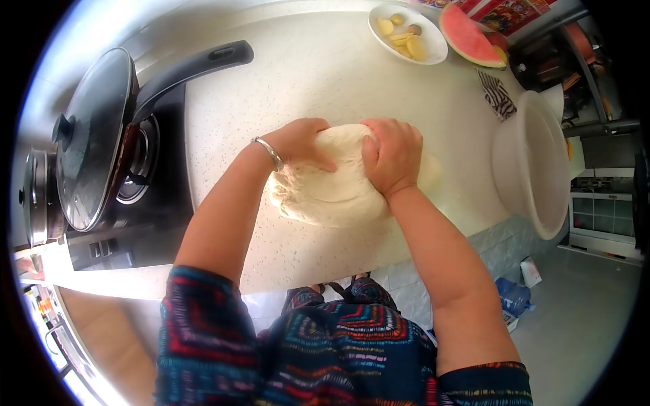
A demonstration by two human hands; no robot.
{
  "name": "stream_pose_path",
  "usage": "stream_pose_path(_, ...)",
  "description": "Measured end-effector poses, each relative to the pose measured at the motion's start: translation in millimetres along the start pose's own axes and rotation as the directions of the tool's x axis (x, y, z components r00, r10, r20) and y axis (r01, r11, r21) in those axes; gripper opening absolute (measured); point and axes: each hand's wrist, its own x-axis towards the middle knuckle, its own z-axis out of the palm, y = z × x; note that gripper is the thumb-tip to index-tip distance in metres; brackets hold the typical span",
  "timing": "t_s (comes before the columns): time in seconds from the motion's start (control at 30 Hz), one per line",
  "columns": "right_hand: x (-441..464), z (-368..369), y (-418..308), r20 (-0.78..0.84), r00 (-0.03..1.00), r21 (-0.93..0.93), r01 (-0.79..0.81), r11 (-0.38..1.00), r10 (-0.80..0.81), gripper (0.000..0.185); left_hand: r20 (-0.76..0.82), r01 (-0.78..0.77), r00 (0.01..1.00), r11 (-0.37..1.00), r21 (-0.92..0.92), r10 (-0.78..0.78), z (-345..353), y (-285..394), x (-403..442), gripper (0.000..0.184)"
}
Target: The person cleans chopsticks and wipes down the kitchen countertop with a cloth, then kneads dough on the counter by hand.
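A large lump of pale dough (333, 196) lies on the speckled white counter (305, 74), its surface uneven and creased. My left hand (303, 143), with a silver bangle at the wrist, grips the dough's far left side, thumb pressed on top. Curled over the far right side is my right hand (395, 154), its fingers bent round the edge and its thumb against the dough. The fingertips of my left hand are partly hidden behind the dough.
A lidded frying pan (101, 145) stands on the black gas hob (166, 223) at left, its handle reaching over the counter. A white basin (535, 166) sits near the right edge. Behind are a plate (433, 53) of yellow pieces and a watermelon slice (467, 37).
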Motion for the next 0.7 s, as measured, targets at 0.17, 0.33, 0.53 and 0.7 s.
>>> stream_pose_path(0.17, 6.5, 2.2, 1.7, 0.021, 1.000, 0.008, -0.011, 1.000, 0.010, 0.017, 0.044, 0.031, 0.999, 0.999, -0.024, -0.030, -3.4, 0.1, 2.9, 0.059)
stream_pose_path(0.33, 11.2, 4.6, 4.3, 0.029, 1.000, 0.011, -0.003, 1.000, 0.003, 0.017, 0.033, 0.031, 0.999, 0.996, -0.078, -0.029, -3.7, -2.9, 3.4, 0.058)
stream_pose_path(0.53, 17.2, 7.8, 6.1, 0.024, 1.000, 0.001, -0.015, 1.000, 0.015, 0.015, -0.037, 0.107, 0.993, 0.993, -0.049, -0.109, 2.3, 18.9, -0.4, 0.053)
stream_pose_path(0.7, 21.1, 10.1, 8.2, 0.029, 0.999, -0.009, -0.015, 1.000, 0.015, 0.015, -0.110, 0.073, 0.991, 0.994, -0.079, -0.081, 4.6, 11.0, -1.1, 0.051)
